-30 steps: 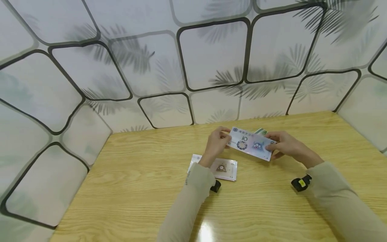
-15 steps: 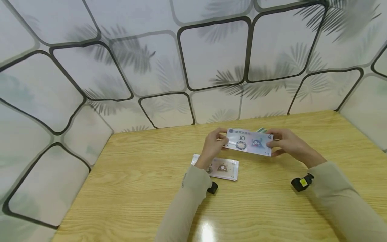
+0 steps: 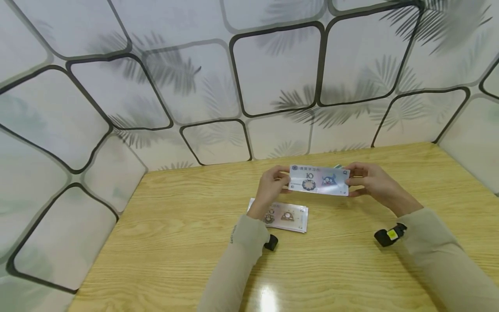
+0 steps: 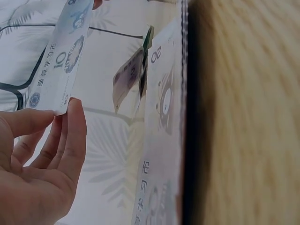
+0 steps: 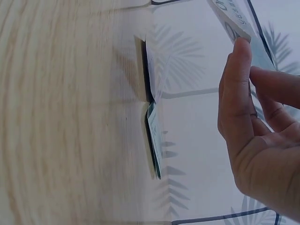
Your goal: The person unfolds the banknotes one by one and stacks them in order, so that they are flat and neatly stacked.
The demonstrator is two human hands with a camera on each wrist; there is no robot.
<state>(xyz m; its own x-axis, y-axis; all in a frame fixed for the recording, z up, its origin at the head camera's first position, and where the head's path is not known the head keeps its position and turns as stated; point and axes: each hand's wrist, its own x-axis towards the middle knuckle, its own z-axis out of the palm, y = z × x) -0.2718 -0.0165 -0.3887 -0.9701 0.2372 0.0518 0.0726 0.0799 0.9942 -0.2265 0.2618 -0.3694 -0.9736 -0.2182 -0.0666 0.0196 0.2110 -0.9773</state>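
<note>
A pale blue-violet play banknote [image 3: 319,180] marked 10 is stretched out above the table, its printed face up towards the head view. My left hand [image 3: 270,186] pinches its left end between thumb and fingers, as the left wrist view also shows. At the other end my right hand [image 3: 372,184] pinches it by the edge. Below my left wrist lies a stack of pinkish-brown play banknotes [image 3: 288,216], partly covered by that wrist; the left wrist view shows 20 on the top note [image 4: 161,112]. Mostly hidden behind the held banknote is a green note [image 3: 337,166].
In the right wrist view, green notes [image 5: 155,136] lie on the wooden table [image 5: 61,140] beside a paler note [image 5: 151,70]. A patterned wall [image 3: 278,134] borders the table's far edge. Black wrist cameras [image 3: 390,235] sit at both cuffs.
The held banknote has shifted a little left and levelled out from a slant. Both hands moved with it, still pinching its ends. The stack stays in place.
</note>
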